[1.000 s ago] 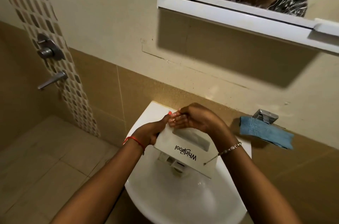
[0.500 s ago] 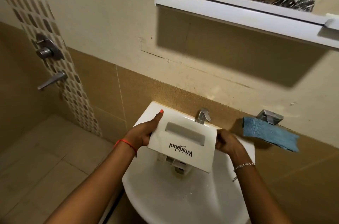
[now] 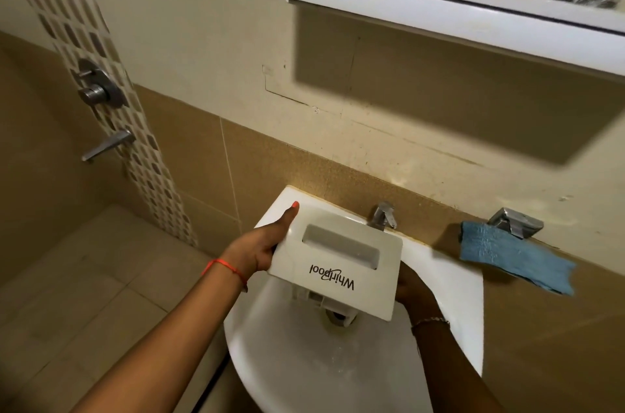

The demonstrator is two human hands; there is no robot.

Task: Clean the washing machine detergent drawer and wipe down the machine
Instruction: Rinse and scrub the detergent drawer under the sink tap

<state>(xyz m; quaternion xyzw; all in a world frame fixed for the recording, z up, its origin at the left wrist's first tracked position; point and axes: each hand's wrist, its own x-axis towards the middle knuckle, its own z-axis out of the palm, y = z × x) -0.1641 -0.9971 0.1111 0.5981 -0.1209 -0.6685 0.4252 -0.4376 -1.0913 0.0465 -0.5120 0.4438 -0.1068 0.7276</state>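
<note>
Left hand (image 3: pixel 260 250) grips drawer (image 3: pixel 338 267) over sink (image 3: pixel 449 294), right hand (image 3: pixel 411 287) with fingers hidden; tilting it under the tap (image 3: pixel 384 216) should rinse best.

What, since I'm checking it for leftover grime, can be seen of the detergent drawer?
The detergent drawer shows its off-white plastic front panel, tilted and facing the camera, with a recessed grip slot and black Whirlpool lettering reading upside down. Below it only some white body parts peek out; compartments are hidden. It is held above the sink, before the tap. The left hand grips its left edge, thumb along the side; the right hand is at its right edge, fingers hidden. The panel looks clean.
</note>
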